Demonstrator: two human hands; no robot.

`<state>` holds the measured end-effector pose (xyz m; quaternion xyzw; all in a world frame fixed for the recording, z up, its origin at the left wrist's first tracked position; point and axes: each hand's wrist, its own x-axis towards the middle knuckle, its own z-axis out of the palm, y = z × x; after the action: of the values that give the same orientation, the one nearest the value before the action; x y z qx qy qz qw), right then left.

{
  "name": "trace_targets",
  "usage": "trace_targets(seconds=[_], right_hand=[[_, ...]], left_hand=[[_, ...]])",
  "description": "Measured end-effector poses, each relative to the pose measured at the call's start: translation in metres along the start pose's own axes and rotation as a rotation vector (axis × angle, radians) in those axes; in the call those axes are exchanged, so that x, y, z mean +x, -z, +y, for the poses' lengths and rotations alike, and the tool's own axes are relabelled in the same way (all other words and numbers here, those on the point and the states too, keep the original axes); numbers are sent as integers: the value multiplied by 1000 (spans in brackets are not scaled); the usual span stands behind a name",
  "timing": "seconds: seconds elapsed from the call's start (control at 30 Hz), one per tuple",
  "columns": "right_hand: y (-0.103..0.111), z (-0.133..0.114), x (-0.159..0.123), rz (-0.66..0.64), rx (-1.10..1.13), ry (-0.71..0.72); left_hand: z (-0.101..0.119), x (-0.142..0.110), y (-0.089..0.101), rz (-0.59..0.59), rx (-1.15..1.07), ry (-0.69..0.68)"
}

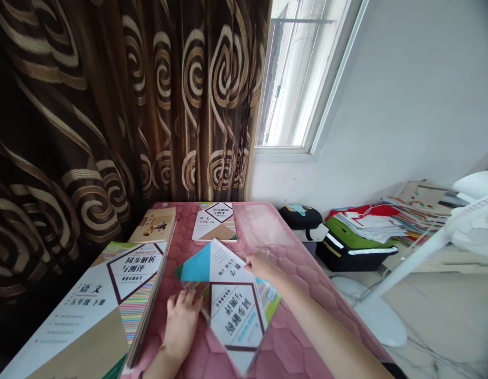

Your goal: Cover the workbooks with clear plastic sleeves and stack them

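A workbook (pixel 233 310) with a white, blue and patterned cover lies askew above the pink table cover, its large title upside down to me. What looks like a clear film shows blurred along its left edge. My right hand (pixel 265 268) pinches its upper right edge. My left hand (pixel 183 318) is closed, its curled fingertips at the left edge of the workbook. Beyond it lies a smaller-looking white booklet (pixel 214 221) with a diamond design. Next to that lies a clear plastic sleeve (pixel 263 225), flat on the pink cover.
A stack of workbooks (pixel 86 310) stands at the left, with a brown book (pixel 153 223) behind. A patterned curtain (pixel 196 95) hangs at the back. Right of the pink quilted surface (pixel 302 337) are a white fan (pixel 417 258), a black and green box (pixel 350 252) and piled papers (pixel 421 202).
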<state>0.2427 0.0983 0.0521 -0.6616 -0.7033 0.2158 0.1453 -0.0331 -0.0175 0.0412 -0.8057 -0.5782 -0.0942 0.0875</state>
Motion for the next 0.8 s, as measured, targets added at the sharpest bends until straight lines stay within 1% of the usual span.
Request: trace_targets(seconds=[0.07,0.13,0.2,0.3,0.37,0.43,0.5,0.57,0.67,0.73,0.8], right_hand=[[-5,13,-23,-46,101,-51],[-13,20,-45,-87,210,-107],[-21,21,-62,-118,312,-143],[-29,19,-75,-137,425,-149],[-32,19,-76,-100,506,-112],[-36,21,-76,-16,591,-25],[-40,24,-74,64,660,72],[-44,26,-71,96,698,120],[-46,25,-63,114,730,112],[-44,23,-52,139,704,85],[-41,22,-36,167,656,48]], left_hand=[[-10,7,4,-17,29,95],[-16,18,5,-45,5,142],[-18,30,3,-91,-89,172],[-16,44,-2,-136,-244,250],[-14,48,-6,-129,-295,298],[-12,48,-9,-108,-338,338],[-10,45,-12,-75,-390,398],[-9,44,-16,-23,-431,449],[-12,54,-21,109,-520,488],[-17,69,-23,175,-563,496],[-22,91,-24,193,-570,497]])
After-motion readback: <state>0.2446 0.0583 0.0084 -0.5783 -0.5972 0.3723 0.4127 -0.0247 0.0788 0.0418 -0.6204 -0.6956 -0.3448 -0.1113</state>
